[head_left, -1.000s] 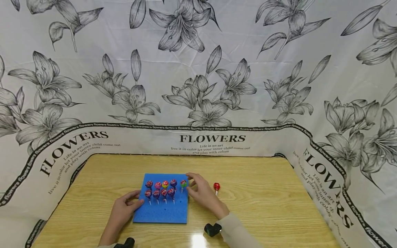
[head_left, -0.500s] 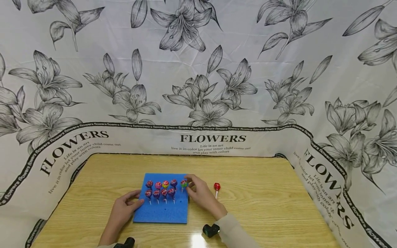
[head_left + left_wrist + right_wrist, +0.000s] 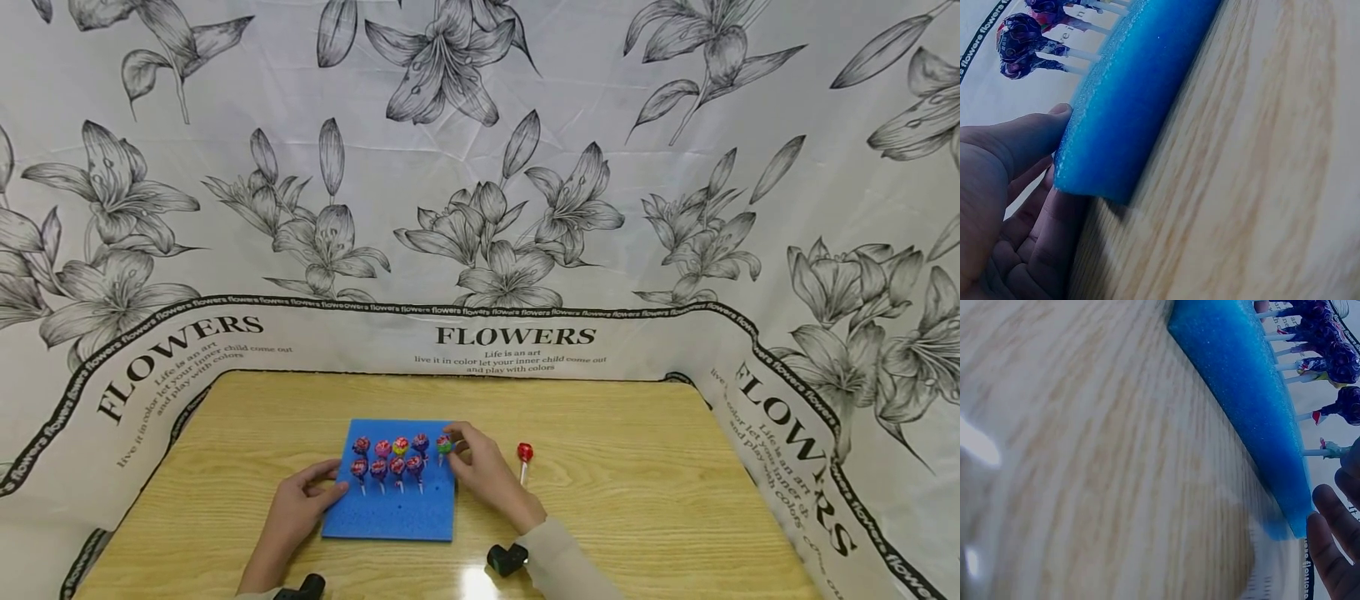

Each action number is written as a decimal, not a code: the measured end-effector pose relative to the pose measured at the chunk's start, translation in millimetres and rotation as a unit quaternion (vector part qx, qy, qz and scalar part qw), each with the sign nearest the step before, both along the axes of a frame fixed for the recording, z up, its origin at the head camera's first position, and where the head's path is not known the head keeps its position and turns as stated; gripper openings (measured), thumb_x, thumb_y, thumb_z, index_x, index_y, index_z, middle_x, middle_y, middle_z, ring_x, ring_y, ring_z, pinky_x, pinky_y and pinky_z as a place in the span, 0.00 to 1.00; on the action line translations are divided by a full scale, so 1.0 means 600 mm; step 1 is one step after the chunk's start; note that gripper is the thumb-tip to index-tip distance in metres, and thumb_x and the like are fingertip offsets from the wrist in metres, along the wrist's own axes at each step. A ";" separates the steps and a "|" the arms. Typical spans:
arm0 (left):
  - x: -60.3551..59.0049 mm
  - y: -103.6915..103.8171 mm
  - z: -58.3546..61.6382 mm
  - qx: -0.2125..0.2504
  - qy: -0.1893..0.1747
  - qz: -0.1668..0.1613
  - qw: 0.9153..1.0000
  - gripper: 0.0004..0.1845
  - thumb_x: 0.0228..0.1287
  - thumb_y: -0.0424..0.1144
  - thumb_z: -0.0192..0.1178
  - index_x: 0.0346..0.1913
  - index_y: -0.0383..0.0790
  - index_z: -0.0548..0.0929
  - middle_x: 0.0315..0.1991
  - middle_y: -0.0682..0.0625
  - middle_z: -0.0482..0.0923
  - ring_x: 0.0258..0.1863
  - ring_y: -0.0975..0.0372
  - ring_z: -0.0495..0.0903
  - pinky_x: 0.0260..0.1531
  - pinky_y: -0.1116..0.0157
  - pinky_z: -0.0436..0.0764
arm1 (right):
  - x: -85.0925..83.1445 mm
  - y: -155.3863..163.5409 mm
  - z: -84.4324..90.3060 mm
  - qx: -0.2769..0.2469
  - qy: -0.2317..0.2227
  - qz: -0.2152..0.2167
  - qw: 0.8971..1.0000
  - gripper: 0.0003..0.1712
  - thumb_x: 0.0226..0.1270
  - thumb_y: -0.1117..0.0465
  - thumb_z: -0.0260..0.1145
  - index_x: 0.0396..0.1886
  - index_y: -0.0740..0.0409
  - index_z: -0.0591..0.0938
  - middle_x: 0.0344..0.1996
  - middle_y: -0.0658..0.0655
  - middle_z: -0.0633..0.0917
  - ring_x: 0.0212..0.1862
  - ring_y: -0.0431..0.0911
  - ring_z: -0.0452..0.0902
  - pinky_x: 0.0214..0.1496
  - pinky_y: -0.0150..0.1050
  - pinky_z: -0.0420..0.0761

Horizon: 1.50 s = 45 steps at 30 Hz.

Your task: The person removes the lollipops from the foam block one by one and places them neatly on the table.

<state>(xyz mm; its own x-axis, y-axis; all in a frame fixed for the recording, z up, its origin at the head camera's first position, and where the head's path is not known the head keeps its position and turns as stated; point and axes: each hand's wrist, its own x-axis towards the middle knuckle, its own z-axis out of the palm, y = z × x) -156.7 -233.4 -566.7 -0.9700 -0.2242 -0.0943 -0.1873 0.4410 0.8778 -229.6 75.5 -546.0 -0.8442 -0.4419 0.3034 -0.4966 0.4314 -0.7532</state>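
Observation:
A blue foam block [image 3: 408, 518] lies on the table with several wrapped lollipops [image 3: 378, 469] standing in it by their white sticks, in two rows. My left hand [image 3: 296, 502] holds the block's left side, thumb [image 3: 1035, 134] at the top edge and fingers at the side below. At the far right end of the back row stands a green-and-red lollipop [image 3: 444, 445]. My right hand [image 3: 487, 468] pinches its wrapped head; in the right wrist view the fingertips hide most of the candy, while its stick [image 3: 1315, 452] meets the foam.
One red lollipop [image 3: 524, 452] lies on the wooden table [image 3: 637, 492] to the right of my right hand. A white cloth [image 3: 513, 342] printed with flowers and lettering surrounds the back and sides of the table. The foam's front part bears small holes.
My right fingers have closed in from just beside the green-and-red lollipop onto its head, the hand shifting slightly left. The left hand and the block have stayed in place.

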 end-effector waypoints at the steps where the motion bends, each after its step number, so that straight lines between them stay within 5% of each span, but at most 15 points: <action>1: 0.000 0.000 0.001 -0.002 0.000 -0.001 1.000 0.28 0.63 0.44 0.74 0.63 0.35 0.83 0.52 0.41 0.86 0.34 0.64 0.82 0.32 0.69 0.80 | 0.000 -0.001 -0.001 0.001 0.002 0.001 1.000 0.21 0.71 0.72 0.64 0.62 0.62 0.77 0.48 0.57 0.86 0.48 0.49 0.84 0.45 0.36 0.85; 45: 0.004 -0.007 0.008 0.010 -0.004 -0.029 1.000 0.27 0.65 0.37 0.71 0.67 0.36 0.81 0.54 0.40 0.85 0.36 0.64 0.83 0.33 0.69 0.81 | 0.003 -0.003 0.011 -0.010 0.043 -0.016 0.999 0.16 0.73 0.68 0.65 0.58 0.62 0.80 0.48 0.54 0.87 0.45 0.46 0.85 0.41 0.33 0.83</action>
